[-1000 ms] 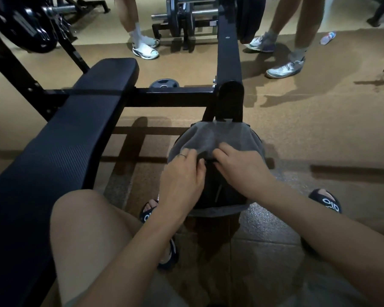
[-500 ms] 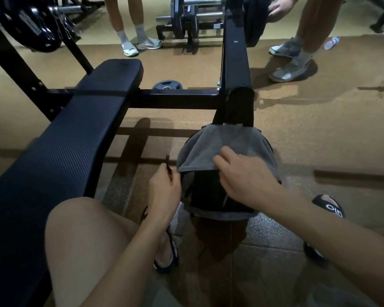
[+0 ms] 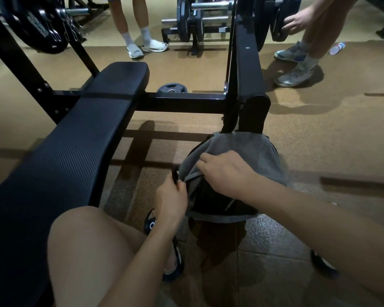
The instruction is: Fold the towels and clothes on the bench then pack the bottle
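The person sits beside a black padded weight bench, the table (image 3: 80,138) of this scene, with one bare knee (image 3: 87,247) in the lower left of the view. On the floor (image 3: 319,140) just in front of the person's feet stands a dark bag (image 3: 217,202) with its mouth facing up. A grey towel (image 3: 237,147) lies over the far side of the bag's opening and hangs down over its back edge, against the foot of the black rack upright (image 3: 246,74).

The left hand (image 3: 172,201) is at the near left rim of the bag, its fingers (image 3: 175,185) curled tight and pinching a small dark tab or strap at the edge; what exactly that piece is cannot be told. The right hand (image 3: 228,171) rests on top of the bag with its fingers (image 3: 205,162) bent and pinching the near edge of the grey towel, lifting it slightly off the opening. The two hands are close together but not touching.

The inside of the bag is dark and its contents cannot be made out. A plastic bottle (image 3: 337,48) lies on the floor far off at the upper right, well apart from the bag, near another person's grey trainers (image 3: 295,74). A second bystander in white shoes (image 3: 144,48) stands near the weight-plate rack (image 3: 193,21) at the top. A small weight plate (image 3: 172,88) lies flat on the floor beyond the bench's crossbar. The wearer's dark sandals (image 3: 173,258) show beneath the arms.
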`<state>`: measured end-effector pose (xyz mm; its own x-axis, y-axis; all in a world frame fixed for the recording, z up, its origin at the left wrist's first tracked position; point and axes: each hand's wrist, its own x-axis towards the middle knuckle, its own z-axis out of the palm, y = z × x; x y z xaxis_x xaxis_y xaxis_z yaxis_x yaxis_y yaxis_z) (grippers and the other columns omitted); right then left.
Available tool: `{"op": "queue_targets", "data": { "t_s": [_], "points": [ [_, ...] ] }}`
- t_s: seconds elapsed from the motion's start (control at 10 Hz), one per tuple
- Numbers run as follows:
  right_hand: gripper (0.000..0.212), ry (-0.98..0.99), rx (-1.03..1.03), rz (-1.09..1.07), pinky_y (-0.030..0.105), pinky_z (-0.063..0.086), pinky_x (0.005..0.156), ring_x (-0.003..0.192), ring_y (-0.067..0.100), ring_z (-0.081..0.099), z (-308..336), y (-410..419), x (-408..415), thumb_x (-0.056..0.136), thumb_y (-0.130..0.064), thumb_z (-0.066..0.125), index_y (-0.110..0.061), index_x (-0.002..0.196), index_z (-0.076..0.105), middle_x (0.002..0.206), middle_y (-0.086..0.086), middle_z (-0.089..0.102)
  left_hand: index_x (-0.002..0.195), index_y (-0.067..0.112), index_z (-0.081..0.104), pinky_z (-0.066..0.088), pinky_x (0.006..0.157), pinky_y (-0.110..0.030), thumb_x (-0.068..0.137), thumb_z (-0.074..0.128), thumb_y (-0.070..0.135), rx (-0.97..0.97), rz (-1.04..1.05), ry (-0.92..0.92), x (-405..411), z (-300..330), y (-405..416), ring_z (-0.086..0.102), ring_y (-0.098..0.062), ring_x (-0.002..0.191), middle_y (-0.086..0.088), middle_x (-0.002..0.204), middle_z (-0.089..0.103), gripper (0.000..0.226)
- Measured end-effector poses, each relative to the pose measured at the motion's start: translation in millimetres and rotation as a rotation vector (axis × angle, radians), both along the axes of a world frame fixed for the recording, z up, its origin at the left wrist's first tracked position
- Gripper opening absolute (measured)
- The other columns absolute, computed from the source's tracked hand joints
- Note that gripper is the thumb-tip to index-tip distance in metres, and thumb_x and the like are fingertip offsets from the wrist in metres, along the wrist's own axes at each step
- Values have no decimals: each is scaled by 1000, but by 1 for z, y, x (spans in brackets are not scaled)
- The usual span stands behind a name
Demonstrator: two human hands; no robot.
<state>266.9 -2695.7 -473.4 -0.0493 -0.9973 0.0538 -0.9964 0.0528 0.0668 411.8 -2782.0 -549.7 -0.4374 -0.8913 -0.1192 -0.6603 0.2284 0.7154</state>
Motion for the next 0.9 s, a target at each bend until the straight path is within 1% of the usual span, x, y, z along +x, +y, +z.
{"op": "queue_targets", "data": {
  "t_s": [0.1,0.2,0.3,0.4,0.5,0.6,0.7,0.8,0.9],
  "points": [
    [21,-24,-2,-19,39,55,69,80,20,62,1,1,-2,100,-26,50,-21,117,59,107,-2,60,103,20,59,39,61,-24,104,47,28,94,63,-54,2,-19,-8,56,-7,75,1,91,63,14],
    [21,-24,13,-34,39,55,66,77,20,61,2,3,-3,99,-28,51,-21,117,58,105,-1,59,99,15,61,49,83,-39,100,46,31,263,146,-114,4,-63,-18,61,-23,90,-6,96,64,22],
    [19,-32,18,-50,38,54,64,75,19,60,2,9,-4,99,-31,50,-21,115,57,104,-3,57,97,10,65,49,98,-58,80,41,52,372,208,-204,11,-147,-32,61,-41,109,-17,112,65,51],
    [18,-36,8,-54,38,55,61,75,19,60,-3,16,-4,99,-29,49,-21,112,57,105,-2,57,122,-4,54,50,100,-51,97,50,28,503,195,-190,8,-152,-21,58,-44,117,-21,125,58,41],
    [18,-30,20,-65,38,54,59,74,20,61,-8,20,-7,98,-27,50,-20,112,58,107,-2,58,123,1,60,49,100,-43,101,49,19,544,176,-134,4,-144,-6,61,-39,113,-21,120,66,31],
    [18,-39,12,-66,38,54,61,76,19,62,-10,23,-10,96,-26,53,-20,113,58,107,-2,58,114,2,66,49,98,-44,100,51,25,578,160,-137,6,-162,-3,63,-38,109,-20,115,70,31],
    [20,-64,13,-83,38,54,61,75,18,62,-10,27,-11,94,-24,55,-19,114,58,108,-1,57,112,1,67,48,98,-40,100,52,34,594,122,-185,9,-155,-3,64,-36,108,-19,112,71,38],
    [20,-116,-22,-82,35,53,55,71,18,60,-8,31,-8,89,-22,63,-18,109,60,105,2,58,112,-2,62,49,95,-38,98,56,34,615,142,-214,6,-138,-6,63,-37,107,-19,109,67,39],
    [14,-254,-64,-113,31,54,62,79,11,57,2,51,-9,94,-31,58,-24,107,57,104,-6,52,110,8,42,51,93,-44,94,63,26,484,196,-109,-2,-91,-7,58,-35,107,-13,114,57,32]
  ]
}}
